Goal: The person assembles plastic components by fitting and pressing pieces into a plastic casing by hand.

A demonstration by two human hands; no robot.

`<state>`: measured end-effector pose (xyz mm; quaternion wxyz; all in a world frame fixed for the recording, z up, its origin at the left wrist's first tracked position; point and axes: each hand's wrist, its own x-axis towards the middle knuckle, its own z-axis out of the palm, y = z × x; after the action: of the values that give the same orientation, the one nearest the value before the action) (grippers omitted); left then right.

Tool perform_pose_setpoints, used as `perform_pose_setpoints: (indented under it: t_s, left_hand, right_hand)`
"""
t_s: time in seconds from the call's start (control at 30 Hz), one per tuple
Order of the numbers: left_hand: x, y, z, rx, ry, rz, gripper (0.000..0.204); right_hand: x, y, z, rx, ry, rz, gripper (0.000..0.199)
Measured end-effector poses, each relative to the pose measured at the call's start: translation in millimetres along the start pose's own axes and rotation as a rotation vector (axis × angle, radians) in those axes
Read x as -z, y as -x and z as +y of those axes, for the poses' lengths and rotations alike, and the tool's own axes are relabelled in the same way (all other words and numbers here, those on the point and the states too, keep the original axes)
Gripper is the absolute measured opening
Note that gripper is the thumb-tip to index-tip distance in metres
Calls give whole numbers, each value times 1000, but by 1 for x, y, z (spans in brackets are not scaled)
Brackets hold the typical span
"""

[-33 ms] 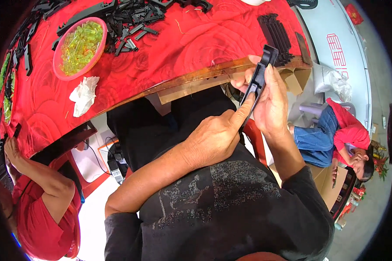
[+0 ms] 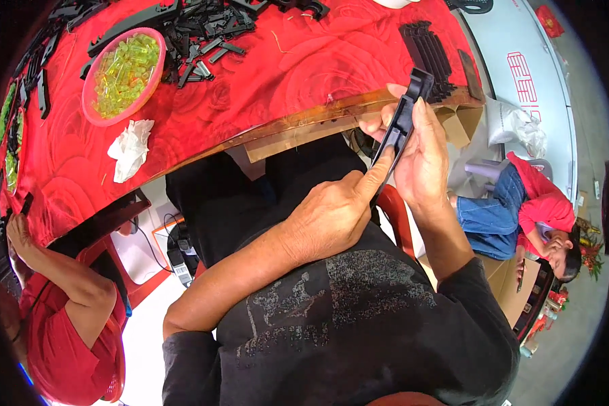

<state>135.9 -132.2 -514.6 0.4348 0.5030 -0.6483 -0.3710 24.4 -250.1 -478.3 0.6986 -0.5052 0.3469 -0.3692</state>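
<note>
Just off the edge of the red-clothed surface (image 2: 264,101), the right hand (image 2: 423,159) is wrapped around a long black plastic strip (image 2: 400,125) while the left hand (image 2: 331,213) presses a forefinger to its lower end; it looks light, stiff and best held mid-length.

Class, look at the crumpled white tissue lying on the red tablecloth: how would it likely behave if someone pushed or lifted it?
The crumpled white tissue looks soft and creased, so it would probably flop and squash rather than hold shape. It seems very light for its size, so a nudge would likely slide it across the red tablecloth. Being irregular, it is unlikely to roll.
</note>
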Motion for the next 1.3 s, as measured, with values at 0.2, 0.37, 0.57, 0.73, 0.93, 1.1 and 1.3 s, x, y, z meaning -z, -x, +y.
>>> perform_pose_setpoints:
  t_s: [0.2, 0.37, 0.57, 0.73, 0.93, 1.1, 1.3]
  left_hand:
    - [1, 5, -6, -57, 15, 165, 50]
    - [4, 7, -8, 189, 398, 288, 26]
    - [-6, -3, -15, 184, 444, 261, 29]
    - [-7, -11, -16, 269, 604, 250, 26]
    - [-4, -16, -12, 314, 590, 206, 21]
    - [-5, -16, -9, 316, 593, 234, 20]
    - [-5, -14, -9, 329, 586, 228, 19]
  right_hand:
    - [5, -7, -2, 27, -23, 15, 44]
    - [2, -8, -6, 64, -29, -4, 45]
    - [-5, -6, -8, 89, -10, -21, 46]
    - [-11, -4, -8, 123, -9, -62, 47]
    - [-18, 1, -6, 153, -1, -85, 46]
    - [-19, 2, -4, 184, -13, -130, 46]
    - [-21, 6, -1, 192, -49, -140, 47]
